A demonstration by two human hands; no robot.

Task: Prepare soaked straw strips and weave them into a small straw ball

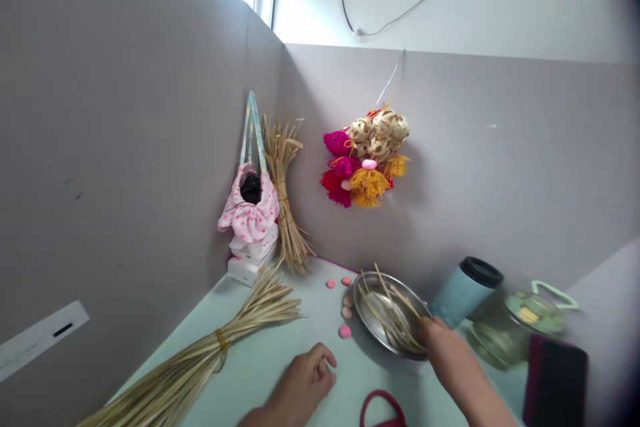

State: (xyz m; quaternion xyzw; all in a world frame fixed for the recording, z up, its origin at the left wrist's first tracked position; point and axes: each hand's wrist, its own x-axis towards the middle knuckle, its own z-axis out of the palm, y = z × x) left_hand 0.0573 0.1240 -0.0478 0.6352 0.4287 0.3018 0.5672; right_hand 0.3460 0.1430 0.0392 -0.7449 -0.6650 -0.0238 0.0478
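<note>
My right hand (443, 347) is closed at the right rim of a shiny metal bowl (367, 320). Several thin, pale straw strips (395, 320) lie across the bowl and run together toward its fingers, which look closed on them. Some blur hides the exact grip, and a few strip ends poke above the far rim. My left hand (305, 380) hovers over or rests on the table in front, holding nothing, its fingers loosely curled and thumb apart. Between that hand and the bowl lie several small pink beads (345, 331). Red-handled scissors (383, 407), partly cut off, sit at the near edge.
A tied straw bundle (220, 347) covers the table's left side; another bundle (285, 207) leans in the corner beside a pink pouch (250, 213) above white boxes (245, 267). Woven balls with tassels (370, 153) hang on the partition. At right are a blue tumbler (460, 293), green jug (515, 333) and phone (555, 380).
</note>
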